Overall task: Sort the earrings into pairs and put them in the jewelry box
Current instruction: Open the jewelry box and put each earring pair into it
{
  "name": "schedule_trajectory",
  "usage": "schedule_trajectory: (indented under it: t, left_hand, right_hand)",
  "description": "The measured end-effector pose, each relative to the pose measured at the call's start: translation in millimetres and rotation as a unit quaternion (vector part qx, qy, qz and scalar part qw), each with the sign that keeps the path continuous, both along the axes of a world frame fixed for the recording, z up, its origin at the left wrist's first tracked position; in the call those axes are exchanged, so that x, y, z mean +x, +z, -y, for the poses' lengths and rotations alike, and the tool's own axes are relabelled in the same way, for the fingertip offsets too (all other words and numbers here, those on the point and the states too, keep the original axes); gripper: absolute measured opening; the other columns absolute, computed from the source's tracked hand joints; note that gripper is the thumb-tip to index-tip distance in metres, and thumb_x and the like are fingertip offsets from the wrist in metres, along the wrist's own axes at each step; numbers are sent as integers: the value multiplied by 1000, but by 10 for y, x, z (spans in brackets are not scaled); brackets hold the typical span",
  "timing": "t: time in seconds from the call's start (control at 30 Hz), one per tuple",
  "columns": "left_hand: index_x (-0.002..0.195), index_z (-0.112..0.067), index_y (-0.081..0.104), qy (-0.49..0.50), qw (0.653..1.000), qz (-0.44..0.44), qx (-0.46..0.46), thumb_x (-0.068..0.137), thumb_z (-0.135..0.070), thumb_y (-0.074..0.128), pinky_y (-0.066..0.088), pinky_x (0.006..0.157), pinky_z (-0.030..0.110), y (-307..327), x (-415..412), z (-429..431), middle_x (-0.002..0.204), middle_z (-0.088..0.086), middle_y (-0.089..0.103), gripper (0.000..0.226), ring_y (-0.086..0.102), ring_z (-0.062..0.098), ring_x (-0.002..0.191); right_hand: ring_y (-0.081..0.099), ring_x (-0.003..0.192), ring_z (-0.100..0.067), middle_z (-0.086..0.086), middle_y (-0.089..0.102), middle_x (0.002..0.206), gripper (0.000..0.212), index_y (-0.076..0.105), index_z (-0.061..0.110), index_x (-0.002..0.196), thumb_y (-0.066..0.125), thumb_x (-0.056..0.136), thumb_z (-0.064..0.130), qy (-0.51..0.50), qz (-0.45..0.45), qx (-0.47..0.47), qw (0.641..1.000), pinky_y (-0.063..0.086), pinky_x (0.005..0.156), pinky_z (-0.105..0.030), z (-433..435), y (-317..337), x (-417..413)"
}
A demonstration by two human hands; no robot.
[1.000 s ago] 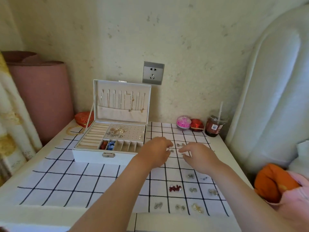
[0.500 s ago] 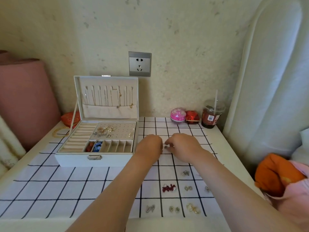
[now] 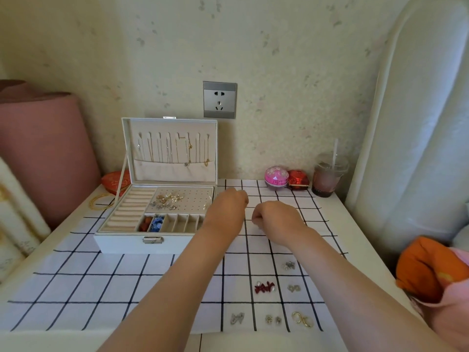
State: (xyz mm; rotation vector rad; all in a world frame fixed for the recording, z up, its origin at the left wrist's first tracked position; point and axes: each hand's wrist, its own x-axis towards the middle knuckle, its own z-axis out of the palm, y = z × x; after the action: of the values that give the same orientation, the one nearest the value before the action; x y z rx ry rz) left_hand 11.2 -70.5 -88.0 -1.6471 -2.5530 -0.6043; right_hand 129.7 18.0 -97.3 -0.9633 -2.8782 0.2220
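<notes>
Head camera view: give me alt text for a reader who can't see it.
Two bare hands, left hand and right hand, curl closed over a grid-patterned cloth beside an open white jewelry box; what they hold is hidden. Earring pairs, including red bow earrings and gold hoops, lie in squares nearer the camera.

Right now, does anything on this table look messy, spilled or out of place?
Nothing is spilled or damaged. The one untidy spot is inside the jewelry box: a loose heap of earrings lies jumbled on the perforated earring panel rather than set in pairs. The earrings on the checked cloth lie in separate squares.
</notes>
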Motion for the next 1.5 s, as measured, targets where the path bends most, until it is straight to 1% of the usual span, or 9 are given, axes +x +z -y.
schedule_trajectory:
  t: [0.17, 0.3, 0.57, 0.8, 0.93, 1.1, 1.2, 1.37, 1.5]
  left_hand:
    - [99, -14, 70, 18, 986, 96, 134, 97, -13, 56, 47, 74, 25, 257, -221, 346, 94, 1, 67, 14, 59, 14, 83]
    - [98, -23, 66, 42, 960, 207, 183, 95, -15, 61, 52, 67, 22, 370, -379, 642, 83, -7, 67, 9, 63, 10, 70]
    - [90, -28, 70, 40, 932, 301, 200, 87, -21, 73, 56, 65, 26, 335, -548, 986, 85, -5, 70, 8, 69, 15, 59]
    - [86, -29, 71, 50, 924, 316, 210, 83, -22, 76, 54, 71, 26, 310, -638, 1048, 82, -3, 70, 9, 63, 9, 74]
    - [85, -28, 72, 33, 923, 332, 190, 79, -27, 80, 54, 74, 26, 288, -599, 1048, 78, -5, 73, 10, 67, 8, 75]
    - [86, -25, 72, 68, 915, 354, 184, 75, -33, 83, 48, 58, 19, 337, -590, 1057, 73, -5, 75, 18, 72, 12, 70]
    - [89, -23, 71, 66, 908, 381, 160, 83, -31, 77, 43, 47, 15, 327, -588, 1063, 73, -6, 75, 12, 72, 14, 69]
    - [92, -30, 70, 59, 955, 275, 93, 96, -38, 56, 49, 70, 26, 273, -604, 1064, 78, -16, 74, 17, 66, 3, 79]
    - [99, -36, 71, 24, 983, 175, 56, 94, -32, 55, 50, 81, 29, 178, -669, 1113, 97, -16, 69, 17, 59, 7, 94]
  right_hand:
    - [65, 87, -8, 14, 72, 88, 13, 71, 32, 90, 61, 94, 24, 17, -174, -146, 974, 55, 82, -36, 112, 110, -127]
    - [63, 81, 5, 14, 73, 92, 10, 77, 31, 95, 73, 89, 24, 47, -250, -221, 942, 48, 76, -17, 312, 222, -292]
    - [63, 79, 8, 15, 72, 85, 12, 77, 32, 88, 77, 86, 20, 78, -255, -247, 931, 42, 71, -10, 629, 251, -507]
    - [61, 81, 8, 21, 71, 86, 23, 73, 37, 100, 80, 83, 23, 88, -195, -212, 954, 42, 71, -17, 706, 241, -521]
    - [59, 59, -1, 9, 74, 84, 16, 77, 31, 94, 71, 88, 17, 66, -263, -307, 912, 47, 66, -18, 736, 338, -520]
    - [46, 44, -11, -11, 76, 86, 13, 81, 17, 94, 79, 83, 11, 48, -307, -392, 866, 44, 54, -23, 745, 371, -502]
    - [47, 42, -9, -12, 76, 86, 10, 81, 13, 90, 82, 80, 12, 23, -302, -377, 875, 43, 49, -22, 747, 326, -528]
    - [64, 65, 4, 11, 75, 81, 7, 78, 27, 78, 82, 80, 21, 10, -257, -296, 920, 46, 62, -15, 737, 250, -574]
    - [62, 88, -3, 18, 67, 89, 10, 72, 35, 75, 75, 84, 30, 22, -210, -193, 958, 49, 77, -27, 767, 234, -588]
